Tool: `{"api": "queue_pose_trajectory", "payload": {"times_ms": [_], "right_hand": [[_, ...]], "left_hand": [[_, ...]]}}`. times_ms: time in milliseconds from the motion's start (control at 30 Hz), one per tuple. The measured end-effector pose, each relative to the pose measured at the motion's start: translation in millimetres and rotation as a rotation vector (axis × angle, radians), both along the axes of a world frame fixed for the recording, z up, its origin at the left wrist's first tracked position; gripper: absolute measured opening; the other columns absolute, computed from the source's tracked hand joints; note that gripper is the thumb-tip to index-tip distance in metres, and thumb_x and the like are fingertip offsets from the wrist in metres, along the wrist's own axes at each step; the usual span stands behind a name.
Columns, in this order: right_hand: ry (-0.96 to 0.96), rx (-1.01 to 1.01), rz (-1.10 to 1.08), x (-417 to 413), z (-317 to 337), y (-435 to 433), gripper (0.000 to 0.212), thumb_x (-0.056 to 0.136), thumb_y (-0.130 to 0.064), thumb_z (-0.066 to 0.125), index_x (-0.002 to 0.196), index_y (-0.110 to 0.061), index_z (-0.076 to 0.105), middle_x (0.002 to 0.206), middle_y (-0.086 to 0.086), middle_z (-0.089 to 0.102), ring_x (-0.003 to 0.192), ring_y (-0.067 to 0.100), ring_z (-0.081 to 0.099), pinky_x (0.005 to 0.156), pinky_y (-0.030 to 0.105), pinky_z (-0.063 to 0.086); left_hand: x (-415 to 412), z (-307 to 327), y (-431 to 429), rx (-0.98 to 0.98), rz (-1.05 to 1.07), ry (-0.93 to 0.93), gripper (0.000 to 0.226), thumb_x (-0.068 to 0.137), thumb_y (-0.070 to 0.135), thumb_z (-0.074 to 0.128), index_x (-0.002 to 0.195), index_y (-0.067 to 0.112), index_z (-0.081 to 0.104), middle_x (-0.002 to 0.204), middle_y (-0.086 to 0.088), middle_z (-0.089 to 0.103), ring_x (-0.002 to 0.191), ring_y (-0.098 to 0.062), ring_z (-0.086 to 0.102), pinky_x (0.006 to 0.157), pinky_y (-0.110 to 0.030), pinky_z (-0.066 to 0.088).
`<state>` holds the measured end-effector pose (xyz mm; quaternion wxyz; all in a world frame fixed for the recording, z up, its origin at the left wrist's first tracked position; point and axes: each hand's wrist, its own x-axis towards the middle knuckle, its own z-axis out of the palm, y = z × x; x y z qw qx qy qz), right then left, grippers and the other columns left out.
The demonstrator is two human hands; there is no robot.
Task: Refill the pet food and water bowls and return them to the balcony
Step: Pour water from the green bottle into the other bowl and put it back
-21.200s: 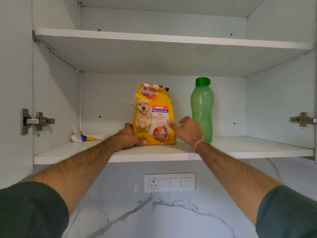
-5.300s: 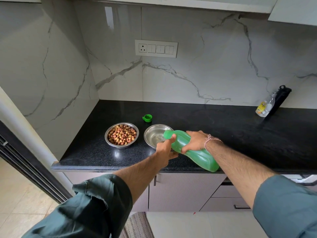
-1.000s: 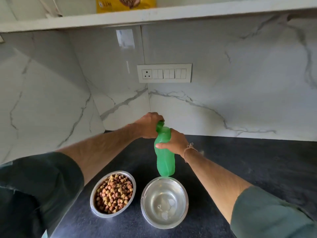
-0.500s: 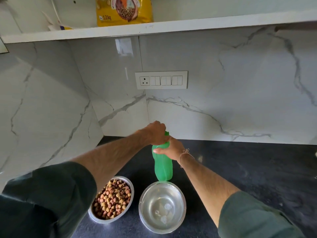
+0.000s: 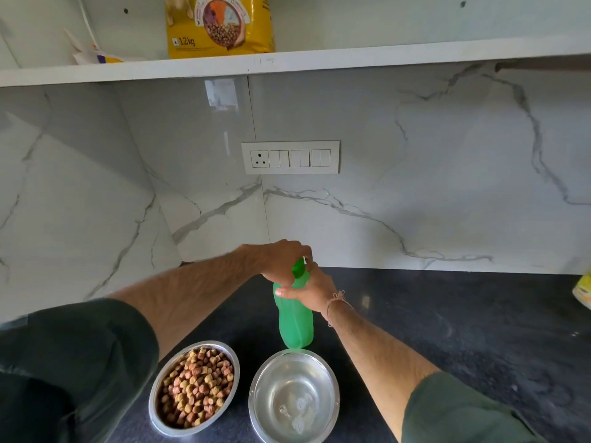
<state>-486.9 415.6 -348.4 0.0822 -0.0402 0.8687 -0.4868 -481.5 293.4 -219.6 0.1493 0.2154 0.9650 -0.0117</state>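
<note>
A green water bottle (image 5: 295,321) stands upright on the black counter (image 5: 447,330), just behind the two steel bowls. My right hand (image 5: 311,290) grips its shoulder. My left hand (image 5: 281,260) is curled over the green cap (image 5: 299,266) at the top. The left bowl (image 5: 194,386) is full of brown kibble. The right bowl (image 5: 294,396) holds clear water with a few bubbles. Both bowls sit side by side at the counter's near edge.
A yellow pet food bag (image 5: 220,25) stands on the white cabinet shelf (image 5: 383,55) overhead, beside crumpled paper (image 5: 92,52). A switch panel (image 5: 290,157) is on the marble wall. A yellow-labelled object (image 5: 582,290) shows at the right edge.
Both hands have stayed on the bottle and cap. My view has tilted up a little, showing more of the shelf and the food bag.
</note>
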Motion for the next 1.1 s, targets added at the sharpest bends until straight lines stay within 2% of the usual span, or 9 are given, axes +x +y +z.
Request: {"api": "queue_pose_trajectory", "payload": {"times_ms": [133, 267, 367, 433, 533, 600, 767, 933, 1100], "right_hand": [[-0.009, -0.016, 0.006, 2.0, 1.0, 2.8, 0.078, 0.056, -0.061, 0.089, 0.116, -0.025, 0.054, 0.111, -0.009, 0.064, 0.101, 0.014, 0.066, 0.086, 0.03, 0.055], [-0.006, -0.038, 0.005, -1.3, -0.6, 1.6, 0.084, 0.049, -0.065, 0.088, 0.118, -0.027, 0.057, 0.112, -0.007, 0.069, 0.101, 0.015, 0.068, 0.093, 0.039, 0.058], [-0.006, -0.042, 0.019, -0.6, -0.5, 1.5, 0.073, 0.061, -0.055, 0.091, 0.116, -0.022, 0.056, 0.107, -0.007, 0.067, 0.099, 0.015, 0.066, 0.085, 0.029, 0.055], [-0.01, -0.047, 0.013, -0.1, -0.7, 1.8, 0.069, 0.061, -0.055, 0.091, 0.112, -0.024, 0.056, 0.106, -0.007, 0.067, 0.098, 0.014, 0.066, 0.082, 0.029, 0.055], [0.009, -0.039, 0.018, -1.8, -1.7, 1.6, 0.077, 0.054, -0.061, 0.089, 0.116, -0.027, 0.057, 0.11, -0.008, 0.069, 0.101, 0.015, 0.067, 0.09, 0.035, 0.057], [0.015, -0.034, 0.022, -3.1, -2.6, 0.9, 0.08, 0.052, -0.064, 0.088, 0.117, -0.028, 0.059, 0.111, -0.009, 0.069, 0.101, 0.014, 0.068, 0.092, 0.036, 0.057], [0.009, -0.035, 0.026, -0.9, -3.0, 2.3, 0.07, 0.063, -0.055, 0.09, 0.116, -0.023, 0.057, 0.11, -0.008, 0.067, 0.101, 0.014, 0.066, 0.085, 0.028, 0.054], [0.036, -0.014, 0.028, -4.5, -4.9, -0.1, 0.082, 0.052, -0.069, 0.086, 0.119, -0.03, 0.058, 0.111, -0.009, 0.069, 0.101, 0.015, 0.067, 0.092, 0.035, 0.057], [0.021, -0.041, 0.038, -2.7, -5.8, 1.8, 0.071, 0.062, -0.059, 0.089, 0.118, -0.027, 0.06, 0.113, -0.01, 0.068, 0.104, 0.013, 0.065, 0.086, 0.026, 0.051]], "left_hand": [[0.1, 5.0, -1.2, 0.022, 0.105, 0.06, 0.072, 0.091, 0.055, 0.066, 0.148, 0.017, 0.044, 0.137, -0.004, 0.057, 0.116, -0.022, 0.06, 0.094, -0.034, 0.052], [-1.1, 10.2, -0.7, 0.022, -0.026, 0.053, 0.053, 0.093, 0.02, 0.069, 0.143, 0.023, 0.052, 0.139, -0.002, 0.059, 0.121, -0.021, 0.058, 0.091, -0.029, 0.046], [2.4, 10.5, -0.5, -0.042, 0.014, 0.041, 0.077, 0.085, 0.046, 0.077, 0.15, 0.024, 0.041, 0.141, -0.001, 0.053, 0.122, -0.022, 0.056, 0.096, -0.034, 0.048], [4.2, 9.8, -0.2, -0.112, 0.086, 0.088, 0.072, 0.089, 0.061, 0.068, 0.142, 0.017, 0.047, 0.133, -0.004, 0.059, 0.108, -0.02, 0.058, 0.086, -0.032, 0.047], [0.5, 4.2, -3.4, -0.033, 0.016, 0.09, 0.043, 0.095, 0.023, 0.068, 0.135, 0.018, 0.055, 0.13, -0.005, 0.062, 0.113, -0.022, 0.058, 0.086, -0.03, 0.044], [2.5, 3.2, -7.3, 0.025, -0.014, 0.064, 0.053, 0.091, 0.013, 0.069, 0.14, 0.021, 0.053, 0.137, -0.004, 0.058, 0.124, -0.025, 0.056, 0.096, -0.033, 0.047], [6.9, -2.3, -5.0, 0.102, 0.13, 0.102, 0.062, 0.092, 0.052, 0.069, 0.14, 0.016, 0.052, 0.132, -0.004, 0.061, 0.111, -0.02, 0.06, 0.085, -0.027, 0.047], [6.2, -4.2, -8.1, 0.131, 0.037, 0.084, 0.051, 0.088, 0.008, 0.072, 0.135, 0.02, 0.058, 0.133, -0.003, 0.061, 0.123, -0.025, 0.057, 0.098, -0.035, 0.05], [7.6, -6.3, -2.5, 0.172, 0.134, 0.126, 0.061, 0.091, 0.042, 0.073, 0.143, 0.018, 0.05, 0.138, -0.004, 0.057, 0.119, -0.021, 0.058, 0.091, -0.029, 0.049]]}}
